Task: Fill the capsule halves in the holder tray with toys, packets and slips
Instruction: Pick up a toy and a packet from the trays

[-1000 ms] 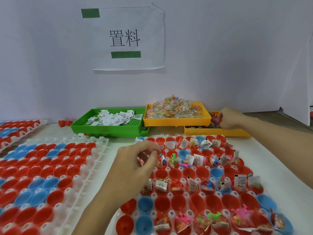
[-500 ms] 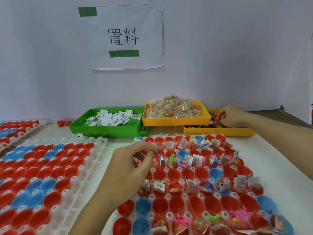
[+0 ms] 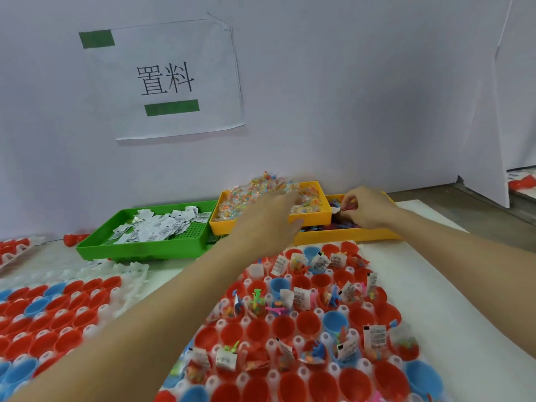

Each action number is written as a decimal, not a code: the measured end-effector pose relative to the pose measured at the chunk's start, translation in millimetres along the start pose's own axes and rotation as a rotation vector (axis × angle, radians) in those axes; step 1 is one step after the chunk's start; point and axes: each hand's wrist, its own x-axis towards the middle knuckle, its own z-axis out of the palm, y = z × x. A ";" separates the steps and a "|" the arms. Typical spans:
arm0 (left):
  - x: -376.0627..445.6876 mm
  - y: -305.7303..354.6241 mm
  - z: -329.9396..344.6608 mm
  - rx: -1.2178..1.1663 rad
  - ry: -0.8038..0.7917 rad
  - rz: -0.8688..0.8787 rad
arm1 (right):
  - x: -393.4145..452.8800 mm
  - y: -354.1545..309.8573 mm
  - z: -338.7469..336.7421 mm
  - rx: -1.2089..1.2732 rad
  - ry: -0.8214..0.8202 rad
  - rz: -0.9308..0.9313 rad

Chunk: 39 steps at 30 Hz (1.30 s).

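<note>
The white holder tray [image 3: 220,324] of red and blue capsule halves lies in front of me; many halves hold toys, packets and slips. My left hand [image 3: 268,220] reaches over it into the middle yellow tray [image 3: 310,218], fingers stretched onto the pile of clear packets [image 3: 246,198], thumb at the tray's front wall. My right hand [image 3: 369,210] is in the right yellow tray [image 3: 348,235] of small coloured toys [image 3: 339,225], fingers curled and pinching a small red toy [image 3: 348,208]. White slips [image 3: 162,224] lie in the green tray [image 3: 139,246].
A second holder tray [image 3: 127,281] with empty red and blue halves lies at the left, a third [image 3: 11,248] at the far left edge. Loose red halves [image 3: 72,237] sit beside the green tray. A wall with a paper sign [image 3: 168,79] stands close behind the trays.
My left hand has left the holder tray and moved forward into the packet tray. My right hand has stayed in the toy tray, its fingers working there. The view has tilted closer.
</note>
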 end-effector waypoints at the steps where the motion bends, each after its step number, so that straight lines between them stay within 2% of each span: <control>1: 14.8 -0.2 8.4 0.048 -0.023 -0.010 | 0.8 1.6 0.2 0.015 0.037 0.016; 4: 45.9 -3.2 30.9 0.186 -0.151 -0.054 | 0.4 5.4 -1.3 0.062 0.033 0.038; 7: 58.2 -9.2 43.0 0.154 -0.184 -0.053 | -4.0 9.0 -1.7 -0.003 -0.014 -0.039; 14: 61.0 -21.6 48.9 -0.076 0.064 -0.062 | -4.3 7.5 0.0 0.147 -0.134 -0.194; 18: 59.6 -23.6 50.4 -0.101 0.141 -0.080 | 2.1 -1.1 -0.5 0.087 -0.224 -0.238; 24: 59.2 -21.2 52.4 -0.109 0.246 -0.079 | 12.5 -5.1 -0.7 -0.062 -0.173 -0.170; 31: 54.2 -22.0 55.0 -0.100 0.216 -0.071 | 12.9 11.8 -19.4 -0.061 -0.109 -0.093; 36: 48.8 -20.7 61.2 -0.081 0.141 -0.075 | 8.8 9.6 -24.4 0.120 -0.148 -0.104; 39: 44.9 -19.7 64.8 -0.066 0.122 -0.094 | 4.8 11.4 -27.2 0.015 -0.139 -0.056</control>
